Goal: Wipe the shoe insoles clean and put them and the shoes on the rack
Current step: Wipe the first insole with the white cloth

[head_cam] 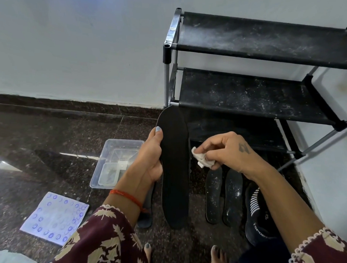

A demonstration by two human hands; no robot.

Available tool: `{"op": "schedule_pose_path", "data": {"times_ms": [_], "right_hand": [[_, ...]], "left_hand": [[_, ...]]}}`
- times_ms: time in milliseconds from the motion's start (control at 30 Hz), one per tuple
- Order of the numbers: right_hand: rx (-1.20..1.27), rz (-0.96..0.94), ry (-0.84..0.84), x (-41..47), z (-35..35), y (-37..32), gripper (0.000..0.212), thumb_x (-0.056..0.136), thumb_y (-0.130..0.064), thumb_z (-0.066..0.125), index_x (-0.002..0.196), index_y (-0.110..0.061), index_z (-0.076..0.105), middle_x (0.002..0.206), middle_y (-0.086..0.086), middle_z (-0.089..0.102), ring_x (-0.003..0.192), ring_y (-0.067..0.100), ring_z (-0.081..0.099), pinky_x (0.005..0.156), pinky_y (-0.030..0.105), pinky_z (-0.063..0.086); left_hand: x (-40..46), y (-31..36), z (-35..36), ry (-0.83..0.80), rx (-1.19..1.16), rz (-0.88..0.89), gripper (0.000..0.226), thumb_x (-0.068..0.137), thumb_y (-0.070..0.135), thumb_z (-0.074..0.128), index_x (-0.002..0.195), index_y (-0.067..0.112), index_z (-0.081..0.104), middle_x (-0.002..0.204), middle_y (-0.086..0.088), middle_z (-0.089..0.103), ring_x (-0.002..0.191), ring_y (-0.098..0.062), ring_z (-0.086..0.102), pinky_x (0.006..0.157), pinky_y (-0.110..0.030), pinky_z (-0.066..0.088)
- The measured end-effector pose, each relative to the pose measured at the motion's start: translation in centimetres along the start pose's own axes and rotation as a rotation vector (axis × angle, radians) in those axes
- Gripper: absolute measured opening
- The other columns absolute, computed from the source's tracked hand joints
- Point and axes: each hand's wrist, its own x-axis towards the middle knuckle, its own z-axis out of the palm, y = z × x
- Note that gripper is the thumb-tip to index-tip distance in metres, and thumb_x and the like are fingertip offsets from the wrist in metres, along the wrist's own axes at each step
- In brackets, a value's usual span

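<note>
While gripped upright in left hand (150, 161) just left of rack (246, 93), insole (174, 162) looks wiped. Right hand (228, 149) pinching cloth (202, 160) beside it. Two dusty insoles (223, 196) and shoe (258, 213) still on floor below rack, shelves bare; likely early.

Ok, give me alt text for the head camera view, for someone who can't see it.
A person's left hand holds a black insole upright while the right hand pinches a crumpled white cloth beside it. On the dark floor lie two dusty insoles, a black shoe and a clear plastic tub, below a dusty black shoe rack.
</note>
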Motion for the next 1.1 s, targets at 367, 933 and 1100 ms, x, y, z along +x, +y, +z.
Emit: {"op": "schedule_pose_path", "data": {"times_ms": [367,933,1100], "right_hand": [[-0.355,-0.076,-0.104,0.2,1.2,0.7,0.028,0.072,-0.006,0.061,0.071,-0.031,0.074,0.078,-0.014,0.069,0.052,-0.006,0.055,0.047,0.009,0.038],[-0.374,-0.272,0.444,1.7,1.5,1.2,0.026,0.080,-0.005,0.057,0.094,-0.018,0.074,0.092,-0.003,0.069,0.073,0.002,0.059,0.064,0.010,0.042],[-0.460,-0.281,0.380,2.0,2.7,1.0,0.018,0.083,-0.009,0.059,0.090,-0.018,0.074,0.090,0.000,0.070,0.081,0.012,0.063,0.073,0.026,0.052]], "left_hand": [[0.1,0.0,0.2,0.034,-0.029,0.011,0.033,0.103,0.032,0.029,0.127,0.023,0.050,0.105,0.001,0.063,0.091,-0.015,0.061,0.063,-0.031,0.051],[-0.3,-0.2,0.5,-0.016,0.035,0.016,0.029,0.103,0.034,0.031,0.105,0.030,0.059,0.104,0.002,0.067,0.096,-0.015,0.063,0.066,-0.031,0.052],[-0.5,-0.2,0.6,-0.043,0.042,0.013,0.029,0.103,0.034,0.032,0.100,0.031,0.060,0.100,0.001,0.068,0.094,-0.017,0.065,0.068,-0.033,0.053]]}}
